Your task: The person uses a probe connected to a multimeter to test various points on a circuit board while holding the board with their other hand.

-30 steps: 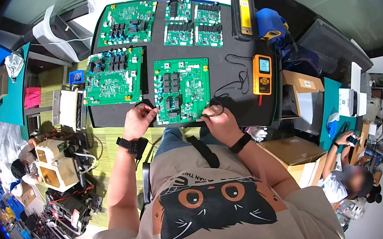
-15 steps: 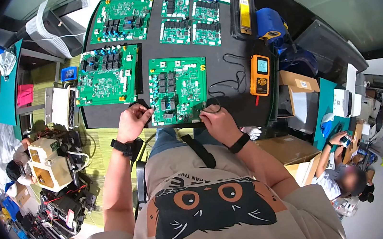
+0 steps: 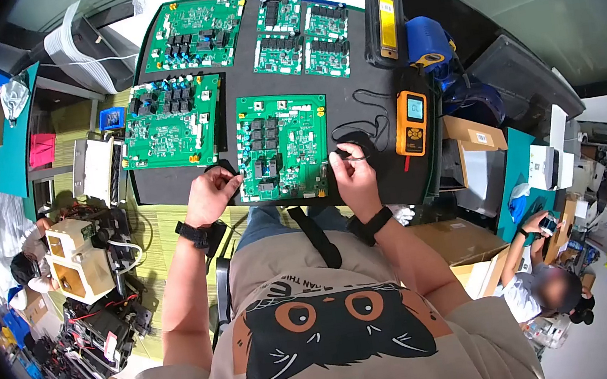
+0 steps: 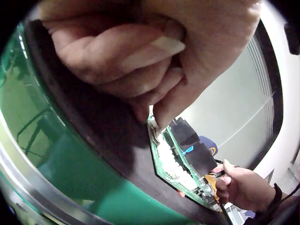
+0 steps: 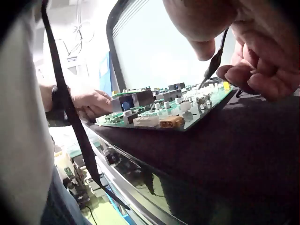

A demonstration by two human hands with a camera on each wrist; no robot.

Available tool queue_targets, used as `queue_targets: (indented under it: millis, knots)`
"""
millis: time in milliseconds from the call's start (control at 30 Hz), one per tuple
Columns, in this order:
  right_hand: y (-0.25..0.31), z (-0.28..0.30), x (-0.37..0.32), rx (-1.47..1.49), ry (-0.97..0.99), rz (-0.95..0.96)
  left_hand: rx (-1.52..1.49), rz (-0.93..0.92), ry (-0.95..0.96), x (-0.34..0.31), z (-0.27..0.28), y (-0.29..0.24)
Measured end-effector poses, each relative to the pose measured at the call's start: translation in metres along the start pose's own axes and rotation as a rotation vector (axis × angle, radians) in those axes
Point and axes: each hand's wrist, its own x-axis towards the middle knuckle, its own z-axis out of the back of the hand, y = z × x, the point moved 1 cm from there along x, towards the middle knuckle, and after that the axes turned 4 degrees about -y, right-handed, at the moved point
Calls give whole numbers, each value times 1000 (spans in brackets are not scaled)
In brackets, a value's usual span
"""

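Circuit boards (image 3: pixel 290 144) — seven; meter (image 3: pixel 411 126) — one.

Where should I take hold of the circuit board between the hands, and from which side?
Probably best to grip the circuit board by its left and right edges, coming in low from both sides: it lies face up, and black blocks rise from its surface.

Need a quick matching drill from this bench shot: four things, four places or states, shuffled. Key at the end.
1. Meter
2. Small boards
3. Left hand
4. Right hand

A. Holding a black probe
B. Grouped in four, beyond the front board
C. At the front board's left edge
D. Orange, right of the front board

Pairs: 1-D, 2-B, 3-C, 4-A
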Motion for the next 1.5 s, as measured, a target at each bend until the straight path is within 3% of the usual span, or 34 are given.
queue_targets:
  millis: [267, 367, 500, 833, 1033, 1233, 1300, 1400, 1500]
  knots:
    - [5, 12, 12, 444, 325, -104, -24, 15, 5, -1, 0, -2]
    - [10, 16, 13, 390, 408, 2, -68, 3, -11, -2, -1, -2]
    - [13, 13, 12, 448, 424, -64, -27, 8, -11, -5, 1, -7]
    - [42, -1, 41, 237, 416, 126, -17, -30, -24, -5, 0, -5]
    - [54, -22, 69, -44, 442, 255, -21, -9, -3, -5, 2, -10]
    - [47, -42, 85, -93, 493, 176, -70, -9, 9, -5, 4, -9]
    - [42, -47, 88, -87, 418, 340, -79, 0, 11, -4, 5, -11]
    - [40, -49, 89, -132, 363, 436, -78, 9, 17, -4, 7, -16]
    - [40, -51, 90, -151, 358, 428, -69, 29, 23, -3, 7, -14]
